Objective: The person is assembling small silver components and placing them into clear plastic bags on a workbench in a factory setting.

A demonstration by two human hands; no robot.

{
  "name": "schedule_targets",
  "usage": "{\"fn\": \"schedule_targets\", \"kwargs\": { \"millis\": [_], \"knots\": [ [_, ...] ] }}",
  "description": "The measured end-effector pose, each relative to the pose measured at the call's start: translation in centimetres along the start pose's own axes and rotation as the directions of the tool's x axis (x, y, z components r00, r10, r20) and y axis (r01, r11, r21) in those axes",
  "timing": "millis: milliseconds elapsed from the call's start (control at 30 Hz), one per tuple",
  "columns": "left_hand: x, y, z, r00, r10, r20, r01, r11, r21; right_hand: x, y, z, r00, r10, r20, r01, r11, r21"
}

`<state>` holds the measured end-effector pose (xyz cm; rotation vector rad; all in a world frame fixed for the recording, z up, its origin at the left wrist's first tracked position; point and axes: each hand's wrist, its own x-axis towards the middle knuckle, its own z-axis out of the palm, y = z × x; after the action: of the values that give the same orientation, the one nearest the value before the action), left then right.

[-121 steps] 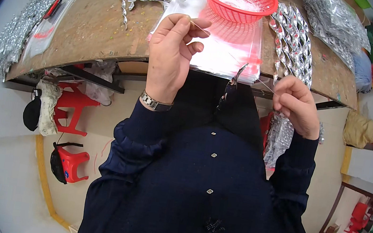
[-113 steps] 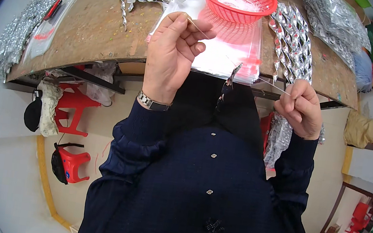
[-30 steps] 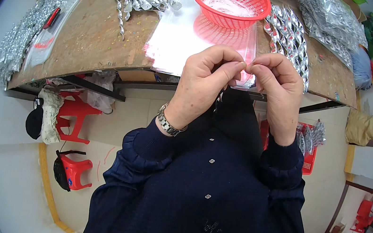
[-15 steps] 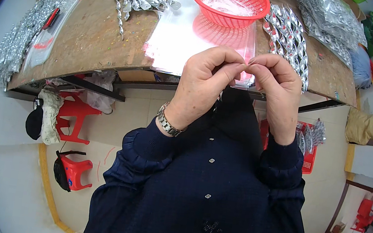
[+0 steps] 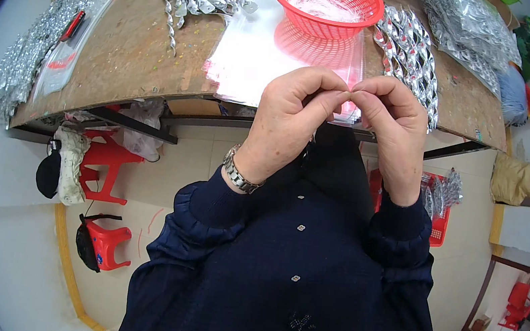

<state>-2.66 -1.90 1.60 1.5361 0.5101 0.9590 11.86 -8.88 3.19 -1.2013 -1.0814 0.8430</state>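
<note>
Head view: the left hand (image 5: 289, 111) and right hand (image 5: 393, 136) pinch narrow, fingertips meeting; what they grip is too small to tell. At their seven o'clock, a mostly hidden silver strip (image 5: 312, 138) points toward six, long axis near twelve-to-six. A red basket (image 5: 321, 27) sits at eleven.

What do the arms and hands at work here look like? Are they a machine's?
No, they are a person's. The left hand and right hand are bare, without gloves. Both arms wear long, dark navy sleeves, gathered into snug cuffs. A silvery metal-link band circles the left wrist; none shows on the right.
</note>
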Motion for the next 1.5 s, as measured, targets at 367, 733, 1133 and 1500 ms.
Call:
{"fn": "schedule_targets", "kwargs": {
  "millis": [367,733,1133,1500],
  "knots": [
    [1.4,0.7,-0.7,0.945,0.327,-0.001,-0.315,0.911,0.267,2.0,-2.6,-1.2,0.984,-0.136,0.117,0.152,0.978,-0.143],
    [4.3,1.2,-0.2,0.988,0.153,0.026,-0.135,0.933,-0.335,5.5,-4.8,-1.9,0.956,-0.164,0.245,0.192,0.976,-0.098],
    [4.7,1.2,-0.5,0.996,0.039,0.081,0.012,0.835,-0.550,7.1,-3.8,-1.6,0.943,-0.134,0.306,0.135,0.991,0.017],
    [4.4,1.3,-0.2,0.998,0.026,-0.049,-0.043,0.928,-0.371,6.8,-3.3,-1.5,0.968,-0.063,0.244,0.058,0.998,0.025]
  ]
}}
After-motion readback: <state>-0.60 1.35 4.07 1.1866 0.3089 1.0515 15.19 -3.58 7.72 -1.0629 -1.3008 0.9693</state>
